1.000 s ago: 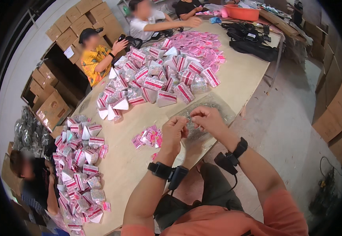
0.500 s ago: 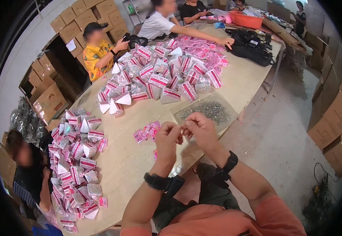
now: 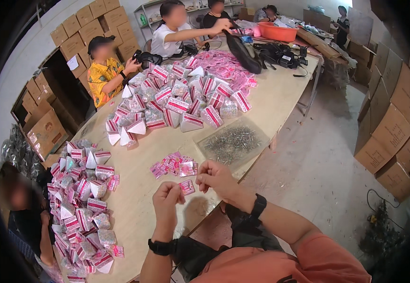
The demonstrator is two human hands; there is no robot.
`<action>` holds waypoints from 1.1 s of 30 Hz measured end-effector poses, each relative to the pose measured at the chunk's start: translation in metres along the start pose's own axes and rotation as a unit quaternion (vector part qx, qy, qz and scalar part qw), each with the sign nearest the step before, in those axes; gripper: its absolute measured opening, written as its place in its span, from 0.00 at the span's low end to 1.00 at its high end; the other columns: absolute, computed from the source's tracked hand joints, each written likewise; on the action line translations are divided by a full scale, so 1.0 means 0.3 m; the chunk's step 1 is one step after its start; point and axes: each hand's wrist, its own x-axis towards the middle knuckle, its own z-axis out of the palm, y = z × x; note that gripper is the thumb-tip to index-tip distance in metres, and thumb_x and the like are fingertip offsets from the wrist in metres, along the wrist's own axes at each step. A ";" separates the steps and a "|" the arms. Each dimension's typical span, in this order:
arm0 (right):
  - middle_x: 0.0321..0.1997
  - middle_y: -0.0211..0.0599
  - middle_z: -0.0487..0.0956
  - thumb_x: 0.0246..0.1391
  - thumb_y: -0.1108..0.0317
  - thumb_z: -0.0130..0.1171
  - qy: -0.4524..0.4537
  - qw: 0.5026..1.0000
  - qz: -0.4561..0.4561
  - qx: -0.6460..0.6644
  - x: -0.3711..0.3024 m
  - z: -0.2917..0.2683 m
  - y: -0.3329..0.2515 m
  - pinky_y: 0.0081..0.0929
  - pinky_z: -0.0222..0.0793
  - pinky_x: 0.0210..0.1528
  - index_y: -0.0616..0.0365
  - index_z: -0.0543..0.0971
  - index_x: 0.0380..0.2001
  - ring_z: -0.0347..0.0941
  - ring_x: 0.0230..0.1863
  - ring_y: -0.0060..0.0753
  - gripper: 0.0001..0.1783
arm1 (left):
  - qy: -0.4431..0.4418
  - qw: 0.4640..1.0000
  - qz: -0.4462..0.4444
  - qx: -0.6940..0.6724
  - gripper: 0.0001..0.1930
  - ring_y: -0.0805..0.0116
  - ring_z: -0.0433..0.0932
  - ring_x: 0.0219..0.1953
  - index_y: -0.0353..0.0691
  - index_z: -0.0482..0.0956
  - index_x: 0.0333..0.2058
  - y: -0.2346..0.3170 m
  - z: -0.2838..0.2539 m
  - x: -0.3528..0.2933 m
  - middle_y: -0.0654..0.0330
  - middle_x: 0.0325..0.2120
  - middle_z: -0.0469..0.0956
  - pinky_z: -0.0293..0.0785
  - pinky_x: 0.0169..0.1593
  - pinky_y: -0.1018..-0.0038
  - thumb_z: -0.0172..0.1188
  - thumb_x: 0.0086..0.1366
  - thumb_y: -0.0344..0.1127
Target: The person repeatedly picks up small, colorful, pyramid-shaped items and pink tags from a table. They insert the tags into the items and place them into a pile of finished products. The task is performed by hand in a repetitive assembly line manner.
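Note:
My left hand [image 3: 167, 202] is closed, thumb and fingers pinched, just above the near table edge. A small pink printed card [image 3: 187, 187] shows beside its fingertips; I cannot tell whether they touch it. My right hand [image 3: 218, 180] is also pinched shut, a short gap to the right. Whatever either hand holds is too small or hidden to make out. Just beyond lies a loose heap of pink cards [image 3: 169, 163]. A shallow clear tray [image 3: 200, 141] of small shiny metal pieces [image 3: 235, 141] sits past my right hand.
Bagged packs with pink-and-white card tops form a big pile [image 3: 176, 101] mid-table and another [image 3: 84, 207] along the left. Flat pink packets [image 3: 228, 68] lie behind. Several people sit around the table [image 3: 143, 198]. An orange basin [image 3: 278, 33] stands far off; cartons [image 3: 393, 122] line the right.
My hands, earlier together at the fingertips, have moved apart, the left one nearer to me. Across the table, a person has lifted a black bag. The view has shifted slightly.

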 end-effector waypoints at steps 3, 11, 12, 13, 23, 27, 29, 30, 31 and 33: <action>0.23 0.34 0.74 0.49 0.75 0.52 -0.012 0.999 0.039 -0.007 -0.025 0.002 0.036 0.17 0.66 0.22 0.60 0.69 0.29 0.70 0.20 0.20 0.04 | -0.005 0.999 -0.013 0.033 0.03 0.77 0.66 0.17 0.37 0.69 0.25 -0.022 -0.063 -0.045 0.63 0.16 0.69 0.61 0.22 0.83 0.49 0.57 0.27; 0.22 0.31 0.73 0.49 0.74 0.52 -0.045 0.992 0.113 -0.042 -0.065 0.011 0.118 0.13 0.62 0.18 0.59 0.70 0.27 0.68 0.19 0.17 0.02 | 0.040 0.993 -0.074 0.077 0.03 0.79 0.68 0.19 0.35 0.71 0.25 -0.092 -0.274 -0.141 0.64 0.16 0.71 0.64 0.24 0.83 0.52 0.56 0.28; 0.22 0.30 0.73 0.49 0.74 0.52 -0.044 0.990 0.121 -0.048 -0.067 0.016 0.123 0.13 0.61 0.17 0.59 0.70 0.27 0.68 0.18 0.16 0.02 | 0.045 0.994 -0.069 0.069 0.03 0.79 0.68 0.19 0.36 0.72 0.24 -0.113 -0.299 -0.146 0.64 0.16 0.71 0.63 0.24 0.83 0.52 0.56 0.27; 0.21 0.30 0.73 0.49 0.74 0.51 -0.044 0.989 0.130 -0.055 -0.068 0.019 0.125 0.13 0.61 0.17 0.58 0.70 0.27 0.68 0.18 0.16 0.02 | 0.048 0.994 -0.075 0.066 0.03 0.79 0.68 0.19 0.35 0.72 0.24 -0.126 -0.314 -0.158 0.65 0.16 0.71 0.63 0.24 0.83 0.51 0.56 0.27; 0.19 0.27 0.69 0.48 0.74 0.51 0.019 0.985 0.031 -0.169 -0.057 0.042 0.128 0.15 0.62 0.19 0.60 0.70 0.27 0.66 0.18 0.17 0.02 | 0.059 0.995 -0.047 0.057 0.04 0.81 0.67 0.20 0.35 0.72 0.26 -0.161 -0.325 -0.181 0.66 0.19 0.71 0.63 0.24 0.84 0.52 0.56 0.28; 0.20 0.27 0.69 0.48 0.75 0.49 0.044 0.985 0.034 -0.164 -0.050 0.015 0.148 0.15 0.62 0.21 0.61 0.70 0.27 0.66 0.19 0.16 0.02 | 0.012 0.986 -0.129 0.110 0.04 0.80 0.67 0.20 0.35 0.73 0.27 -0.137 -0.341 -0.147 0.66 0.20 0.71 0.64 0.25 0.83 0.54 0.55 0.30; 0.21 0.28 0.70 0.48 0.75 0.49 0.048 0.984 0.058 -0.159 -0.048 0.002 0.154 0.15 0.62 0.21 0.61 0.70 0.27 0.66 0.19 0.16 0.02 | -0.034 0.975 -0.138 0.172 0.06 0.80 0.69 0.22 0.35 0.73 0.28 -0.083 -0.319 -0.127 0.65 0.21 0.72 0.65 0.26 0.83 0.55 0.55 0.31; 0.21 0.28 0.70 0.49 0.75 0.49 0.055 0.980 0.055 -0.182 -0.049 0.003 0.159 0.15 0.63 0.22 0.62 0.70 0.27 0.66 0.20 0.16 0.02 | -0.059 0.967 -0.137 0.207 0.05 0.80 0.69 0.23 0.35 0.73 0.29 -0.053 -0.301 -0.114 0.65 0.22 0.72 0.65 0.26 0.83 0.55 0.55 0.31; 0.21 0.28 0.70 0.49 0.75 0.49 0.046 0.980 0.041 -0.187 -0.049 0.002 0.165 0.14 0.63 0.21 0.61 0.69 0.27 0.66 0.19 0.15 0.02 | -0.084 0.957 -0.136 0.241 0.05 0.80 0.70 0.24 0.36 0.73 0.29 -0.037 -0.285 -0.097 0.66 0.23 0.72 0.65 0.26 0.84 0.54 0.55 0.31; 0.21 0.27 0.71 0.50 0.75 0.49 0.031 0.980 0.012 -0.195 -0.050 0.001 0.175 0.13 0.63 0.20 0.61 0.69 0.27 0.67 0.19 0.14 0.01 | -0.095 0.938 -0.040 0.332 0.08 0.74 0.71 0.28 0.34 0.72 0.31 -0.028 -0.259 -0.052 0.63 0.24 0.73 0.68 0.32 0.79 0.57 0.53 0.31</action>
